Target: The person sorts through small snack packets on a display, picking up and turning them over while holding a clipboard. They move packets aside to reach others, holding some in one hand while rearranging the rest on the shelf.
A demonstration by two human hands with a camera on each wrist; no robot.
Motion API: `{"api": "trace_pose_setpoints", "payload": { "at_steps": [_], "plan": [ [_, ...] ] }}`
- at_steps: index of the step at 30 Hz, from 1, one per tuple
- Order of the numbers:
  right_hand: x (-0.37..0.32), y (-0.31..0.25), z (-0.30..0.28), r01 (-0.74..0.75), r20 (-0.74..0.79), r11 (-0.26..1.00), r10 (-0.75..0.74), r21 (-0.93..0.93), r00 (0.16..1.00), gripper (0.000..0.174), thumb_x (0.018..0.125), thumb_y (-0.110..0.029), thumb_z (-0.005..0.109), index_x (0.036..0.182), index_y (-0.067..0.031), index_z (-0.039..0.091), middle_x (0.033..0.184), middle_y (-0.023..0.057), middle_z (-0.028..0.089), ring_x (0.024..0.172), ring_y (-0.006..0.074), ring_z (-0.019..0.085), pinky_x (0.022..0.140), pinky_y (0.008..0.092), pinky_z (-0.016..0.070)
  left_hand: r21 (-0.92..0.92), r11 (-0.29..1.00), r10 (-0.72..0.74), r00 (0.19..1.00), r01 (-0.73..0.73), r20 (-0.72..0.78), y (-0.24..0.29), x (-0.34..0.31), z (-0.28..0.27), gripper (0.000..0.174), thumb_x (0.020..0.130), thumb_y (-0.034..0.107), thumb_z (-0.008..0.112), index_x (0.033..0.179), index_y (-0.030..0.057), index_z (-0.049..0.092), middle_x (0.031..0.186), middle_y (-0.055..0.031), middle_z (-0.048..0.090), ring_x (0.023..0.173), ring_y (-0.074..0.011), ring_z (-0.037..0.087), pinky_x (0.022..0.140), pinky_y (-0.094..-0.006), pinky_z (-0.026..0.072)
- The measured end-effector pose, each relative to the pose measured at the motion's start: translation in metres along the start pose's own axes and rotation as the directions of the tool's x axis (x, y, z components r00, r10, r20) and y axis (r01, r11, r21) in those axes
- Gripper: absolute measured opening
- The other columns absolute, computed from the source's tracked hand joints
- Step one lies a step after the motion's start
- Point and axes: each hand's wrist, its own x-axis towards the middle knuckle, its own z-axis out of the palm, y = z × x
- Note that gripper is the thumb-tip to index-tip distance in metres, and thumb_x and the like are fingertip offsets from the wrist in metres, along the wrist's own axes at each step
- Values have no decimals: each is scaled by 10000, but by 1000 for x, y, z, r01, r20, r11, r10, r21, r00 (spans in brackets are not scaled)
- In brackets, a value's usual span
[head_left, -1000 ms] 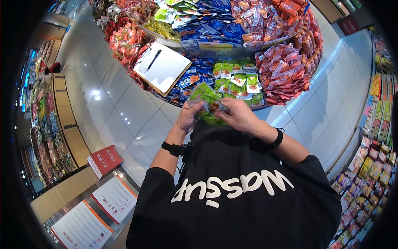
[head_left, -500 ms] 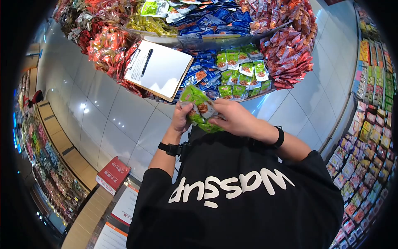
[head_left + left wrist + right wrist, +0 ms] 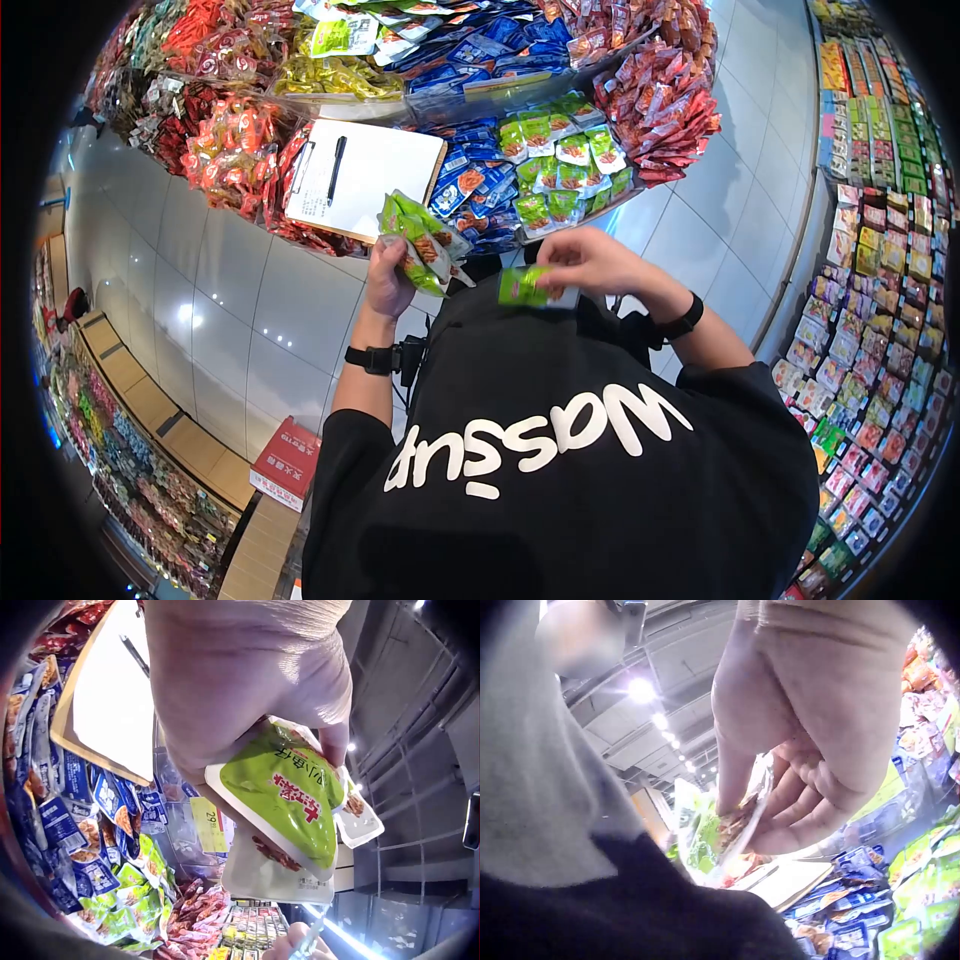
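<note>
Several green snack packets (image 3: pixel 422 243) are gripped in the left hand (image 3: pixel 390 280), in front of the bin's edge. In the left wrist view, the left hand (image 3: pixel 251 682) holds green and white packets (image 3: pixel 285 795) fanned out beneath its palm. A single green packet (image 3: pixel 522 287) is pinched by the right hand (image 3: pixel 595 262), close to the black shirt and apart from the other packets. The right wrist view shows the right hand (image 3: pixel 817 705) with thumb and fingers on that packet (image 3: pixel 712 832). Similar green packets (image 3: pixel 560 165) lie in the bin.
A clipboard (image 3: pixel 365 180) with paper and a black pen (image 3: pixel 337 170) lies on the bin, left of blue packets (image 3: pixel 475 185). Red packets (image 3: pixel 650 115) are heaped at the right. Product shelves (image 3: pixel 880 330) stand far right, and a red box (image 3: pixel 287 458) lower left.
The hands have moved apart. One packet has come away from the bunch in the right hand, while the left hand keeps the others. The head view has shifted.
</note>
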Motion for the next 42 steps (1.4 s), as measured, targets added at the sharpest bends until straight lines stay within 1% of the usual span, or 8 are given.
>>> {"api": "trace_pose_setpoints", "payload": {
  "at_steps": [6, 14, 16, 17, 24, 31, 37, 42],
  "plan": [
    [40, 51, -99, 7, -593, 973, -145, -229, 792, 147, 853, -124, 706, 905, 11, 684, 835, 62, 708, 763, 120, 677, 712, 264, 527, 23, 1000, 11, 997, -10, -82, 5, -21, -6, 569, 917, 347, 618, 1354, 29, 439, 1180, -173, 628, 1047, -314, 660, 862, -489, 579],
    [30, 113, -168, -145, -773, 904, -251, -403, 583, 237, 817, -132, 738, 995, 24, 722, 829, 75, 725, 748, 114, 658, 689, 259, 506, 66, 997, 49, 986, -38, -160, 13, -32, -14, 558, 913, 342, 614, 1334, 21, 441, 1188, -174, 617, 1043, -313, 655, 796, -487, 599],
    [16, 140, -181, -124, -779, 932, -205, -340, 592, 233, 824, -114, 736, 1009, 26, 717, 852, 69, 724, 760, 110, 650, 696, 256, 502, 65, 998, 28, 989, -19, -142, 14, -34, -15, 551, 911, 339, 613, 1327, 18, 447, 1171, -174, 624, 1028, -313, 660, 759, -488, 608],
    [14, 156, -187, -113, -781, 945, -182, -306, 597, 232, 827, -105, 734, 1016, 27, 714, 864, 65, 724, 766, 108, 646, 699, 255, 499, -60, 998, -35, 995, 30, -98, 18, -34, -13, 489, 885, 223, 666, 1284, -12, 508, 1190, -132, 644, 1086, -238, 645, 967, -399, 512],
    [41, 213, -185, 59, -714, 993, -111, -97, 692, 227, 863, -74, 714, 1052, 48, 683, 907, 42, 699, 807, 108, 628, 728, 250, 489, -25, 995, -99, 989, 97, -112, 17, -27, -6, 507, 878, 246, 678, 1282, -10, 507, 1182, -129, 643, 1069, -235, 643, 965, -399, 505],
    [47, 230, -184, -265, -656, 666, -444, -697, 611, 161, 800, -83, 719, 952, -31, 726, 899, 135, 706, 794, 242, 682, 734, 312, 521, 34, 996, -77, 991, 81, -106, 15, -20, 19, 524, 874, 263, 691, 1282, -7, 503, 1180, -120, 640, 1070, -229, 639, 968, -383, 498],
    [51, 239, -184, -108, -738, 905, -262, -412, 622, 171, 825, -133, 705, 975, -56, 734, 772, 135, 676, 790, 302, 684, 732, 404, 538, 79, 995, -56, 991, 66, -123, 2, -17, 32, 525, 876, 266, 690, 1282, -11, 503, 1181, -125, 640, 1074, -224, 638, 962, -379, 499],
    [40, 241, -200, -235, -488, 543, -384, -806, 784, 189, 799, -213, 680, 874, -45, 724, 812, 135, 684, 856, 335, 630, 789, 438, 513, 69, 994, -68, 984, 80, -164, -13, -10, 57, 525, 887, 255, 678, 1300, -7, 487, 1195, -130, 632, 1081, -228, 636, 963, -386, 503]
  ]
}}
